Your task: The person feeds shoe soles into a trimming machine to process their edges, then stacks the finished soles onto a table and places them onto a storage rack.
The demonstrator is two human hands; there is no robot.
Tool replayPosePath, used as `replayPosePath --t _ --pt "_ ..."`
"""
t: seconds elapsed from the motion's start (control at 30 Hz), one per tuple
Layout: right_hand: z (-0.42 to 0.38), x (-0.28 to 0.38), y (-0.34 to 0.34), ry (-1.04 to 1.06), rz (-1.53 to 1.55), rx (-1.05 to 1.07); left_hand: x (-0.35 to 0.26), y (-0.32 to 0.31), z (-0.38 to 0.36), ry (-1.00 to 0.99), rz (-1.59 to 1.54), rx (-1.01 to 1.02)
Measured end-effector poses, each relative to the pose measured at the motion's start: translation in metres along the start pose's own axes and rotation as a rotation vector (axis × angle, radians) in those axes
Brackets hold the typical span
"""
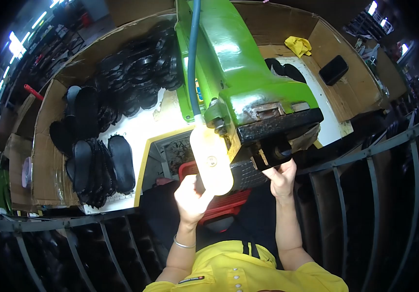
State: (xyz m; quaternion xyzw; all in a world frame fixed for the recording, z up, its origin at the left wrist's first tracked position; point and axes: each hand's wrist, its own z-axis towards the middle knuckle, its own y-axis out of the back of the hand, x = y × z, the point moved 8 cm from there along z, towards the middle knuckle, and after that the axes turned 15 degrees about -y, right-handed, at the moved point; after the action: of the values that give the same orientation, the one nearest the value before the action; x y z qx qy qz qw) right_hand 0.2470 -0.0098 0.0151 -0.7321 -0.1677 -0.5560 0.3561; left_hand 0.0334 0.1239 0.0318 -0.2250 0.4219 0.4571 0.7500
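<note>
My right hand point(282, 180) is closed, thumb and fingers pinched at the edge of a black textured piece point(249, 178) beneath the head of a green machine point(268, 97). My left hand point(191, 200) is closed beside a glowing lamp point(212, 158), which hides its fingertips; I cannot tell what they hold. The lamp hangs on a blue-grey flexible neck point(192, 58) along the machine's left side and covers the left end of the black piece. A black worn block point(280, 124) forms the machine head's front, just above my right hand.
Left of the machine, black shoe soles point(121, 164) lie on the white table point(134, 121), with a large heap point(139, 68) behind. Cardboard walls point(48, 151) surround the tabletop. On the right are a black phone-like object point(333, 69) and a yellow cloth point(298, 46). Metal rails point(370, 155) flank me.
</note>
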Motion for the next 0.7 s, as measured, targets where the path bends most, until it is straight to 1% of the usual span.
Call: replayPosePath --t 0.03,0.07,0.1,0.17,0.23,0.27,0.3,0.33,0.37,0.4,0.43,0.5,0.53,0.57,0.6,0.63,0.67,0.7 --pt "-0.002 -0.006 -0.006 -0.016 -0.066 0.030 0.002 0.009 -0.008 0.033 0.028 -0.010" --pt "-0.006 -0.010 -0.010 -0.051 -0.113 0.015 0.002 0.017 -0.014 0.059 0.051 -0.013" --pt "-0.015 -0.001 -0.014 0.062 -0.245 -0.072 0.002 0.021 -0.019 0.076 0.065 -0.001" --pt "-0.051 0.051 -0.035 0.499 -0.850 -0.250 -0.008 0.008 -0.027 0.037 0.027 0.050" --pt "-0.070 0.052 -0.050 0.483 -0.921 0.089 -0.037 -0.026 -0.023 -0.212 0.195 0.282" --pt "-0.079 0.047 -0.058 0.479 -1.041 0.210 -0.038 -0.043 -0.026 -0.218 0.118 0.301" --pt "-0.085 0.038 -0.054 0.479 -1.027 0.294 -0.039 -0.056 -0.031 -0.213 0.048 0.307" --pt "-0.086 0.047 -0.044 0.501 -1.016 0.197 -0.035 -0.064 -0.035 -0.235 -0.007 0.319" --pt "-0.084 0.057 -0.035 0.521 -1.002 0.114 -0.019 -0.064 -0.034 -0.115 -0.071 0.235" --pt "-0.081 0.072 -0.021 0.585 -1.048 -0.040 -0.006 -0.063 -0.036 0.011 -0.120 0.144" --pt "-0.075 0.082 -0.006 0.594 -1.089 -0.151 0.009 -0.057 -0.043 0.151 -0.153 0.041" --pt "-0.058 0.092 0.017 0.508 -1.078 -0.300 0.019 -0.057 -0.034 0.161 -0.126 0.042" --pt "-0.050 0.078 0.033 0.396 -0.969 -0.306 0.037 -0.056 -0.043 0.245 -0.273 -0.051" --pt "-0.040 0.060 0.052 0.287 -0.866 -0.314 0.043 -0.052 -0.045 0.163 -0.189 -0.062" --pt "-0.032 0.039 0.069 0.138 -0.724 -0.257 0.048 -0.048 -0.047 0.084 -0.100 -0.077" --pt "-0.025 0.018 0.079 0.025 -0.390 -0.153 0.047 -0.049 -0.045 0.071 -0.014 -0.063" --pt "-0.023 0.006 0.084 0.011 -0.234 -0.103 0.045 -0.050 -0.043 0.058 0.072 -0.049" --pt "-0.020 0.002 0.083 -0.005 -0.077 -0.061 0.048 -0.051 -0.043 0.079 0.081 -0.025"
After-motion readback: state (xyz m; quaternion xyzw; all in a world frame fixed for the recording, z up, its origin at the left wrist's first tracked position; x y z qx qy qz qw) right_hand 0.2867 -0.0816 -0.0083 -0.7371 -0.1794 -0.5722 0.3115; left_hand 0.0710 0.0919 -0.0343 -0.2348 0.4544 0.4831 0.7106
